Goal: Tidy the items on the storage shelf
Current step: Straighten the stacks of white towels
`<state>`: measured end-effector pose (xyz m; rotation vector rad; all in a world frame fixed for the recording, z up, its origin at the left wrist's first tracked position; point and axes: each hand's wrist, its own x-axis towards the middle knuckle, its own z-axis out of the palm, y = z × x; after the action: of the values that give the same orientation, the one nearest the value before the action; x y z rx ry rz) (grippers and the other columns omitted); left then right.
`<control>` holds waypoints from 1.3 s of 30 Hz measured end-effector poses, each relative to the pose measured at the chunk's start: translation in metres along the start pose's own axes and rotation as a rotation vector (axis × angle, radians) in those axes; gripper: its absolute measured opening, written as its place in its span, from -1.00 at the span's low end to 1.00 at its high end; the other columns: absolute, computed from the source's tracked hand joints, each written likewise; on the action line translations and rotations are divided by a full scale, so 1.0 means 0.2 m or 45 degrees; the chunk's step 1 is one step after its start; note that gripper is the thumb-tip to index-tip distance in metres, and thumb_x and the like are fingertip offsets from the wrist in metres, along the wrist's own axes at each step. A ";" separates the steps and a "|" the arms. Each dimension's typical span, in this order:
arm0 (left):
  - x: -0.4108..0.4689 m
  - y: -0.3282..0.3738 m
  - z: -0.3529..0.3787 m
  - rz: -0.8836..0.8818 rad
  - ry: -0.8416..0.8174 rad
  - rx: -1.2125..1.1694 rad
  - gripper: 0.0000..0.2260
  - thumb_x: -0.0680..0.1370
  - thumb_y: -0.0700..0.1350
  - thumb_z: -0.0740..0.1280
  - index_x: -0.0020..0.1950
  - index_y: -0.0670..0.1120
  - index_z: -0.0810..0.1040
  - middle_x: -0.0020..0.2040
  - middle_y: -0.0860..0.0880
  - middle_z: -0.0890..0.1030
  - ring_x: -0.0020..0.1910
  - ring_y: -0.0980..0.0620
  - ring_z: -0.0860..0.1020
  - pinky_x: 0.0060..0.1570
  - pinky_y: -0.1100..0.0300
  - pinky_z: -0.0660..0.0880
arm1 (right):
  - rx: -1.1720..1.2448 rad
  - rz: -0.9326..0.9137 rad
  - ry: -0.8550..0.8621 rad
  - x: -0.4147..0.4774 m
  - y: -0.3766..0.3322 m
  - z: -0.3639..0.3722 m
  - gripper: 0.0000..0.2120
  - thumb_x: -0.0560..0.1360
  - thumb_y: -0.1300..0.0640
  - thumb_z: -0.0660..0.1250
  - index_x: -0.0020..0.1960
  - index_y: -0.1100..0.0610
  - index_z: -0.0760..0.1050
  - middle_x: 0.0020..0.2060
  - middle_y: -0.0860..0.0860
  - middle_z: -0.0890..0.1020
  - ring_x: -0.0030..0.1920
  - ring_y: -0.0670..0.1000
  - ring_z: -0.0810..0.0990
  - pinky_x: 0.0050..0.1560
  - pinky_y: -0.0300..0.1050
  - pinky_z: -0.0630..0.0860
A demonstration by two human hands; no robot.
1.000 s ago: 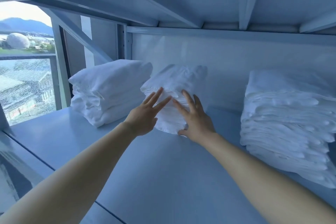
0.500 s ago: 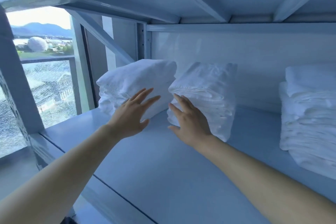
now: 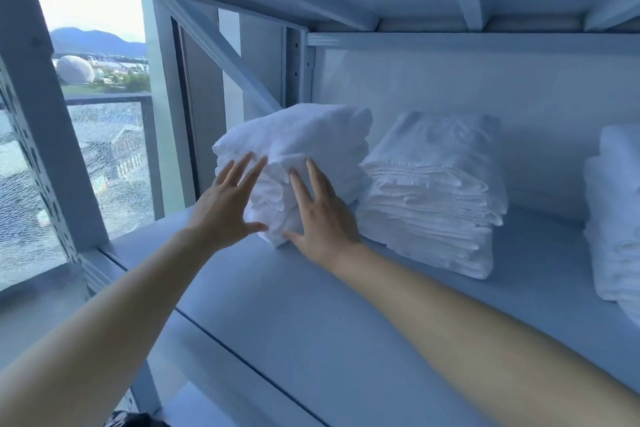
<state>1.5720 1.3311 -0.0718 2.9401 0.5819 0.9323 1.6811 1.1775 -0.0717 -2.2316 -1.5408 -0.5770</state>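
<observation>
White folded linen sits in three piles on the storage shelf [image 3: 311, 315]; the left stack [image 3: 304, 142] stands at the window end, the middle stack [image 3: 433, 191] just beside it, and the right stack [image 3: 616, 218] well apart, cut off by the edge of the view. The left stack is the one in hand; it lies skewed, a corner turned toward the person, its front folds bulging and loose. The left hand [image 3: 221, 208] presses flat on the stack's left face, and the right hand [image 3: 322, 218] presses flat on its right face; the fingers [image 3: 317, 180] of both are straight and spread apart, gripping nothing.

By my reading the task is part done; the middle stack looks finished, its layers level and its front edge roughly in line with the shelf. The left stack needs squaring and probably turning parallel to its neighbour; whether the two touch cannot be told. The right stack shows slightly uneven edges, but too little of it is visible to judge; it may need attention afterwards.
</observation>
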 end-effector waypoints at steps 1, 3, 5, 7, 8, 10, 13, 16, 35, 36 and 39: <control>0.01 -0.01 0.02 0.003 0.003 -0.036 0.08 0.27 0.07 0.56 0.51 0.16 -0.17 0.55 0.05 -0.04 0.52 -0.07 0.03 0.24 -0.09 0.41 | 0.003 0.007 -0.001 0.01 -0.01 0.01 -0.07 0.44 -0.04 0.40 0.53 0.08 -0.18 0.51 0.10 -0.22 0.51 0.10 -0.09 0.35 0.01 0.29; 0.02 -0.04 0.05 0.016 -0.002 -0.108 0.10 0.28 0.05 0.56 0.47 0.21 -0.25 0.55 0.07 -0.07 0.51 -0.09 0.07 0.29 -0.07 0.36 | 0.036 0.018 -0.020 0.03 -0.03 0.02 -0.05 0.43 -0.01 0.41 0.52 0.11 -0.20 0.50 0.10 -0.26 0.52 0.10 -0.15 0.40 0.02 0.27; 0.03 -0.06 0.08 0.016 -0.008 -0.164 0.09 0.29 0.05 0.55 0.44 0.26 -0.28 0.55 0.11 -0.10 0.50 -0.11 0.12 0.31 -0.07 0.33 | 0.104 0.024 -0.030 0.04 -0.04 0.04 -0.06 0.43 0.05 0.43 0.52 0.14 -0.17 0.50 0.09 -0.26 0.52 0.10 -0.16 0.39 0.02 0.28; 0.04 -0.08 0.10 0.020 0.013 -0.197 0.08 0.29 0.04 0.56 0.44 0.27 -0.25 0.55 0.12 -0.08 0.48 -0.12 0.17 0.28 -0.05 0.34 | 0.158 0.026 -0.028 0.05 -0.04 0.05 -0.07 0.43 0.08 0.43 0.51 0.15 -0.17 0.50 0.08 -0.26 0.52 0.08 -0.16 0.37 0.02 0.32; 0.05 -0.09 0.11 0.026 0.026 -0.203 0.08 0.29 0.04 0.56 0.45 0.27 -0.23 0.55 0.12 -0.06 0.47 -0.12 0.20 0.26 -0.04 0.35 | 0.175 0.028 -0.026 0.06 -0.04 0.06 -0.07 0.43 0.10 0.43 0.52 0.14 -0.18 0.50 0.07 -0.26 0.52 0.07 -0.16 0.36 0.02 0.33; 0.07 -0.09 0.13 0.032 0.047 -0.206 0.06 0.28 0.04 0.56 0.46 0.26 -0.19 0.55 0.11 -0.03 0.45 -0.12 0.23 0.23 -0.02 0.37 | 0.189 0.044 -0.020 0.07 -0.03 0.08 -0.04 0.44 0.13 0.42 0.52 0.09 -0.24 0.50 0.05 -0.27 0.52 0.05 -0.16 0.37 0.02 0.32; 0.12 -0.08 0.16 0.016 0.063 -0.235 0.04 0.27 0.02 0.57 0.49 0.24 -0.10 0.55 0.10 0.01 0.45 -0.09 0.24 0.21 0.02 0.39 | 0.086 0.109 -0.023 0.11 0.00 0.10 0.00 0.45 0.17 0.41 0.50 -0.02 -0.34 0.48 -0.03 -0.31 0.51 0.10 -0.14 0.31 0.00 0.36; 0.17 -0.06 0.19 -0.007 0.089 -0.241 0.01 0.25 0.01 0.59 0.51 0.20 0.00 0.54 0.07 0.07 0.42 -0.09 0.28 0.14 0.04 0.42 | -0.058 0.183 -0.024 0.14 0.02 0.13 -0.02 0.45 0.17 0.41 0.50 -0.03 -0.29 0.47 -0.02 -0.31 0.51 0.14 -0.12 0.23 -0.02 0.41; 0.33 -0.16 0.37 -0.104 0.077 -0.319 -0.38 0.47 -0.07 0.41 0.47 0.15 0.22 0.51 0.06 0.17 0.34 -0.05 0.39 0.06 -0.04 0.52 | -0.065 0.409 -0.013 0.31 0.14 0.25 -0.09 0.47 0.28 0.36 0.52 -0.01 -0.22 0.48 -0.03 -0.36 0.51 0.09 -0.03 0.11 -0.08 0.47; 0.33 -0.15 0.37 -0.092 0.056 -0.318 -0.37 0.47 -0.08 0.41 0.47 0.16 0.22 0.51 0.05 0.16 0.34 -0.06 0.39 0.07 -0.05 0.52 | -0.056 0.403 -0.006 0.30 0.14 0.25 -0.11 0.48 0.27 0.35 0.52 -0.01 -0.21 0.48 -0.03 -0.35 0.50 0.09 -0.01 0.10 -0.08 0.47; 0.34 -0.11 0.40 -0.103 0.014 -0.292 -0.37 0.49 -0.09 0.39 0.48 0.15 0.20 0.53 0.01 0.11 0.38 -0.09 0.34 0.13 -0.06 0.49 | -0.043 0.390 -0.006 0.30 0.15 0.25 -0.11 0.47 0.26 0.36 0.52 -0.01 -0.20 0.48 -0.01 -0.35 0.47 0.09 0.11 0.11 -0.08 0.47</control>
<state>1.6609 1.3841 -0.1027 2.6908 0.5494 0.9387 1.7353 1.2401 -0.0842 -2.4315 -1.1642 -0.5081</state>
